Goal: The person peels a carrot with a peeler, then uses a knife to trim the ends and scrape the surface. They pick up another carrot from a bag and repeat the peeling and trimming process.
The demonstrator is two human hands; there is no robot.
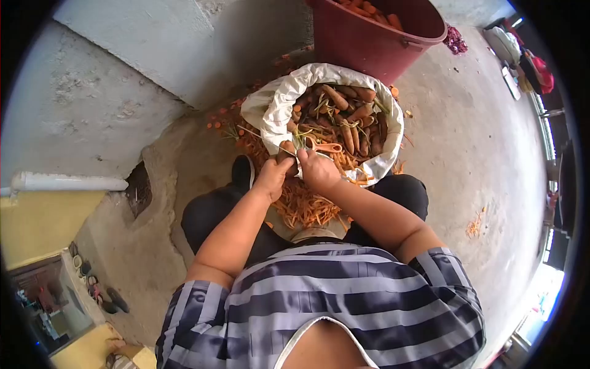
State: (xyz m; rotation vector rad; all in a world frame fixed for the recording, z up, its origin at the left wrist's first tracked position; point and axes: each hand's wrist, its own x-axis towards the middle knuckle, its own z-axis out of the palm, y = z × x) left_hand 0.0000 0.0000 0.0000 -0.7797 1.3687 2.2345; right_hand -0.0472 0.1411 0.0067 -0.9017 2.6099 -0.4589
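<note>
Carrot (287,147), dull brown and thick, with a rounded end, shows just above the centre of the frame, pinched in the left hand (270,176). Beside it the right hand (319,172) is curled closed; what it grips cannot be told. Upper centre, brown carrots (348,138) and an orange tool (326,147) lie in a white sack (395,126).

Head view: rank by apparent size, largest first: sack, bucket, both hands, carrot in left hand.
1. Sack
2. Bucket, visible part only; top edge crops it
3. Left hand and right hand: look alike, unranked
4. Held carrot, partly covered by fingers
</note>
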